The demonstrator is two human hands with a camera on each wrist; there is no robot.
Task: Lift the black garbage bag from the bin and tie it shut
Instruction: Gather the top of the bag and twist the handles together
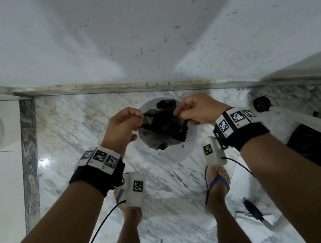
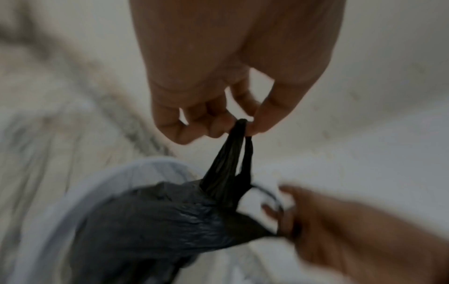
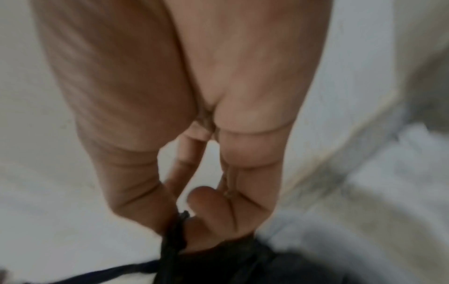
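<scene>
The black garbage bag hangs bunched over the white round bin on the marble floor. My left hand pinches a twisted corner of the bag at its left side. In the left wrist view that black strip runs from thumb and fingertips down to the bag body. My right hand pinches the bag's right corner. The right wrist view shows a black strip held between thumb and fingers. Both views from the wrists are blurred.
A spotted white wall rises just behind the bin. My feet in blue sandals stand close in front of it. A white pole with a black cap and a dark object lie at the right.
</scene>
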